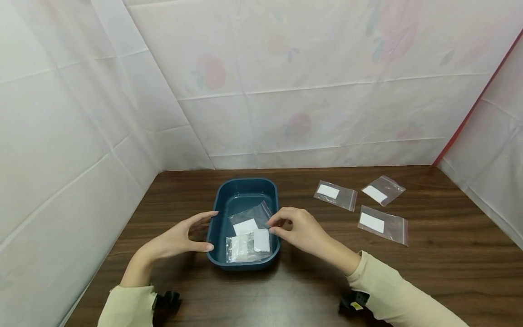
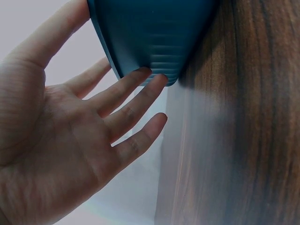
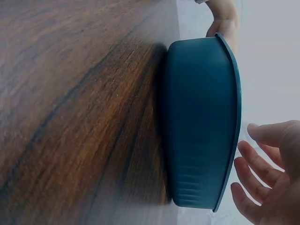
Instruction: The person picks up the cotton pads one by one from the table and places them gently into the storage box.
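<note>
A dark blue plastic tub [image 1: 247,180] stands on the wooden table, with several clear zip bags [image 1: 246,250] holding white pieces inside it. My left hand [image 1: 175,240] is at the tub's left side, thumb and fingertips right at the rim. In the left wrist view its fingers spread along the tub's outer wall [image 2: 140,33]. Over the tub's right rim hovers my right hand [image 1: 300,229], thumb and index fingertips close together above the bags. The right wrist view shows its fingers [image 3: 251,164] loosely bent beside the rim, no bag visible between them.
To the right on the table lie three more zip bags, one nearer the tub [image 1: 345,196], one at the back [image 1: 390,190] and one in front [image 1: 392,227], each with a white piece. White patterned cloth [image 1: 261,122] hangs behind the table and along both sides.
</note>
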Demonstrator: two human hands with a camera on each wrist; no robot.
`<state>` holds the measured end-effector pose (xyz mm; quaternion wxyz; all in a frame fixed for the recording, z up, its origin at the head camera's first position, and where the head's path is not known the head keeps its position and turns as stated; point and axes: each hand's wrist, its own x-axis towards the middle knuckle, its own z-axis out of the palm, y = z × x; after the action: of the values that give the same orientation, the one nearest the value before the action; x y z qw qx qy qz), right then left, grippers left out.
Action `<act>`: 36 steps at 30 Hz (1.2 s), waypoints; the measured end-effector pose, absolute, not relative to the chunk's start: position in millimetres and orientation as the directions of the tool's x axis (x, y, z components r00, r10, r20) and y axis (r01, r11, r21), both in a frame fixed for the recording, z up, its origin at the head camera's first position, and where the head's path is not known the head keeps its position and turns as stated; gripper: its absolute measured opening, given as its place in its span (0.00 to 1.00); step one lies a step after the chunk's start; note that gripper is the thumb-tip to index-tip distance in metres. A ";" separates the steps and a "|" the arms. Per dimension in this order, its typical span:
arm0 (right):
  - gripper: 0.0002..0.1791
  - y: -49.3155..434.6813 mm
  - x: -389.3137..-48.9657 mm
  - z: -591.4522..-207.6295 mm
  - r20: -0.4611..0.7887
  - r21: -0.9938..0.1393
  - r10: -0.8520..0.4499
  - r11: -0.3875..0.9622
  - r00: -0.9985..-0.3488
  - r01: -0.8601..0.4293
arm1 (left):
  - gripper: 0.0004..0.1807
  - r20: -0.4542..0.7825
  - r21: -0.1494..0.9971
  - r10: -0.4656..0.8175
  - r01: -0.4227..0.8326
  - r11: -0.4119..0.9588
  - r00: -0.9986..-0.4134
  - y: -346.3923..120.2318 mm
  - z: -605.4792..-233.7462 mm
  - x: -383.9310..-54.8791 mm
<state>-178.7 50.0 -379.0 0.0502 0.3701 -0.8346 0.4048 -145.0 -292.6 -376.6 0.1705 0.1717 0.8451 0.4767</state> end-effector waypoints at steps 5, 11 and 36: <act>0.06 52.2 -179.0 -376.1 0.371 -0.675 -0.572 0.375 -0.732 -0.635 | 0.47 -0.122 0.867 0.456 0.129 0.482 -0.882 -292.2 -376.7 -146.0; 0.06 57.7 -181.1 -372.0 0.364 -0.699 -0.553 0.369 -0.749 -0.612 | 0.47 -0.118 0.867 0.458 0.133 0.480 -0.881 -292.2 -377.2 -146.5; 0.10 109.5 -195.6 -366.3 0.437 -0.608 -0.543 0.410 -0.717 -0.680 | 0.47 -0.126 0.870 0.460 0.125 0.478 -0.879 -292.3 -376.0 -146.2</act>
<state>-195.6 109.5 -366.3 0.0857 0.3660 -0.8352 0.4014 -146.2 -292.3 -376.0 0.1742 0.1736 0.8418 0.4806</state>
